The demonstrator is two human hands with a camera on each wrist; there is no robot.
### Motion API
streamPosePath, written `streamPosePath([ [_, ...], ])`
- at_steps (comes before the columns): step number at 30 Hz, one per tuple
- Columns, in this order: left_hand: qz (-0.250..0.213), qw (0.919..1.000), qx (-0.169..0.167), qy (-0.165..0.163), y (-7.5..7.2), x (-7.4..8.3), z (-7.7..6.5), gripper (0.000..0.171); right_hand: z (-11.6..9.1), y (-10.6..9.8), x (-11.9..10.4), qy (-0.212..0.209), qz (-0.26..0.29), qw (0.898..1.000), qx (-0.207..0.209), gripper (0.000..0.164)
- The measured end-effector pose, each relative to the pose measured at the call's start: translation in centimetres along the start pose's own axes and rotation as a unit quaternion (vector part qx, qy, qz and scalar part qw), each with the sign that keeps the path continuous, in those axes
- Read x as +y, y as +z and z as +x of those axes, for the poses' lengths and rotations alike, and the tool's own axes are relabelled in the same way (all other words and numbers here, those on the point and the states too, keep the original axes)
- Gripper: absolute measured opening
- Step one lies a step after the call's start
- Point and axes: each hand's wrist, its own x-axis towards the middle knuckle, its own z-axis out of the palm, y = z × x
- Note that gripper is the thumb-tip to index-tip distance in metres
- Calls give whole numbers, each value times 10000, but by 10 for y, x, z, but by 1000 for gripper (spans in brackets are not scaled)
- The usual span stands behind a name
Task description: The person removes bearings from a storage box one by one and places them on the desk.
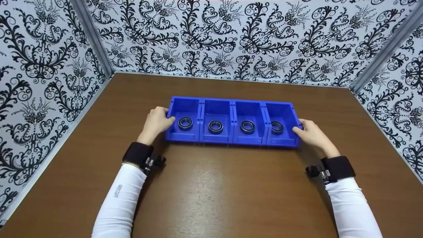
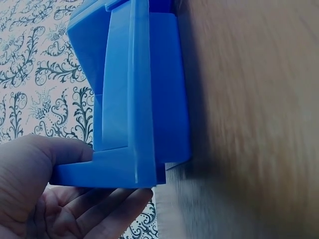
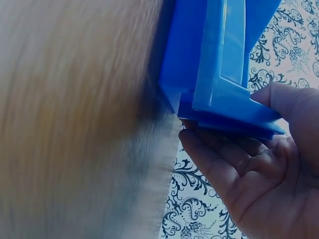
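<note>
- Head: a blue bin [image 1: 231,141], one ring [image 1: 215,132] in each of four compartments, spans from left grip [image 1: 158,120] to right grip [image 1: 312,133]; whether it touches the desk [image 1: 205,185], I cannot tell
- Left wrist: left grip pinches the bin's end
- Right wrist: right grip pinches the opposite end

We've got smooth, glossy blue plastic bins [image 1: 218,107], shiny dark metal rings [image 1: 215,132] inside; counter [image 1: 205,185] wood-look, satin, glare at 6 o'clock; matt white cloth sleeves [image 1: 120,198] at 7 and 5; wall [image 1: 211,36] at 12 paper-like.
</note>
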Motion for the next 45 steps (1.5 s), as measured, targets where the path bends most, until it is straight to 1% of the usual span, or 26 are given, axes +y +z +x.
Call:
streamPosePath([
  [8, 45, 9999, 127, 73, 3, 2, 5, 13, 0, -3, 0, 23, 75, 10000, 25, 34],
  [14, 73, 9999, 111, -6, 7, 2, 8, 17, 0, -2, 2, 23, 34, 10000, 20, 35],
  [20, -3, 9999, 127, -17, 8, 4, 9, 18, 0, -2, 3, 58, 35, 10000, 48, 32],
  [27, -33, 9999, 139, -37, 8, 4, 9, 24, 1, -3, 2, 49, 50, 10000, 70, 31],
  [33, -12, 9998, 146, -94, 10, 3, 9, 24, 2, 0, 1, 292, 24, 9996, -3, 37],
  [37, 3, 9998, 207, -66, 10, 3, 8, 21, 3, -1, 0, 454, -126, 9989, -7, 43],
  [41, 8, 9997, 259, -46, 10, 4, 9, 17, 2, -3, -2, 578, -370, 9976, 120, 45],
  [45, -18, 9997, 235, -90, 10, 5, 9, 20, 0, -4, -6, 595, -562, 9962, 287, 46],
])
